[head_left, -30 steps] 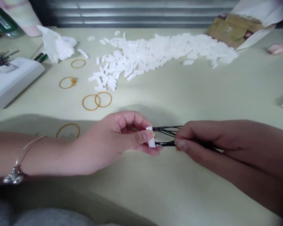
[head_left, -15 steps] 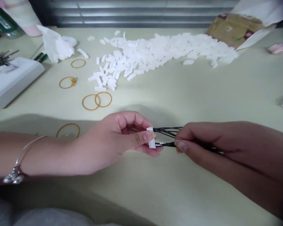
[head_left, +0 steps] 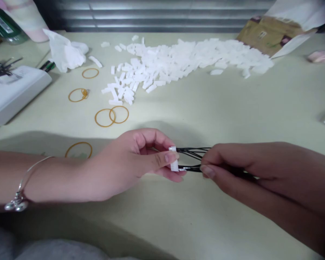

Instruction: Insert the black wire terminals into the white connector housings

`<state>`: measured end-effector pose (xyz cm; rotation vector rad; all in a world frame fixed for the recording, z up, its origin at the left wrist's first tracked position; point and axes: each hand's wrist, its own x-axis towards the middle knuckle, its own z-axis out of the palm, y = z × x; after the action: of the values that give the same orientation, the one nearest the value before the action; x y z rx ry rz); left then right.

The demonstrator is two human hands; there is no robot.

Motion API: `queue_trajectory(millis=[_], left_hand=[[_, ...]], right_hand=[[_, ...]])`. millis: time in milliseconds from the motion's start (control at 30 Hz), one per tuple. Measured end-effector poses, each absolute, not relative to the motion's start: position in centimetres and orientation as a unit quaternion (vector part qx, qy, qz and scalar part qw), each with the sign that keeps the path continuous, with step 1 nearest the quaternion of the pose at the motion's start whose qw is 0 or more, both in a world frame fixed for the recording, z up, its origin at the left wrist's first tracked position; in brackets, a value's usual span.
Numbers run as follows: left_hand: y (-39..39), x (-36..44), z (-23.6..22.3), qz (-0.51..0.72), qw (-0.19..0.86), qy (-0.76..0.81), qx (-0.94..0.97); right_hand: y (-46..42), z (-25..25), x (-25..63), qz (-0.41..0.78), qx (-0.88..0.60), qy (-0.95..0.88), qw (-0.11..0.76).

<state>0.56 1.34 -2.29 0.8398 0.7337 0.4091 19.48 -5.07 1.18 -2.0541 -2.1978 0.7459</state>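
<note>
My left hand [head_left: 135,162] pinches a small white plastic connector [head_left: 174,159] between thumb and fingers, just above the pale table [head_left: 195,115]. Several thin black wires [head_left: 192,153] run from the connector to the right. My right hand [head_left: 246,169] is closed on those wires, its thumb and forefinger pinching the lowest wire close to the connector. A silver bracelet [head_left: 17,200] hangs on my left wrist.
A large heap of white connectors [head_left: 178,59] lies across the far middle of the table. Several tan rubber bands [head_left: 111,116] lie at the left. A crumpled tissue [head_left: 65,52], a white box [head_left: 13,92] and a brown packet [head_left: 271,34] sit along the edges.
My right hand has dropped slightly and its pinch on the lowest wire sits a touch lower. The left hand and connector have hardly moved.
</note>
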Motion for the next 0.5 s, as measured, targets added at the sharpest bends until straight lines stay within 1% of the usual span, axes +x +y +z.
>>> queue_trajectory(millis=[100, 300, 500], left_hand=[[1.39, 0.6, -2.22, 0.191, 0.829, 0.35, 0.393], [1.3, 0.55, -1.97, 0.184, 0.827, 0.355, 0.396], [1.33, 0.56, -1.9, 0.183, 0.826, 0.356, 0.397]], right_hand=[[-4.8, 2.19, 19.02, 0.262, -0.66, -0.704, 0.009], [-4.58, 1.9, 18.94, 0.236, -0.664, -0.709, 0.013], [-4.72, 1.52, 19.18, 0.21, -0.645, -0.731, 0.078]])
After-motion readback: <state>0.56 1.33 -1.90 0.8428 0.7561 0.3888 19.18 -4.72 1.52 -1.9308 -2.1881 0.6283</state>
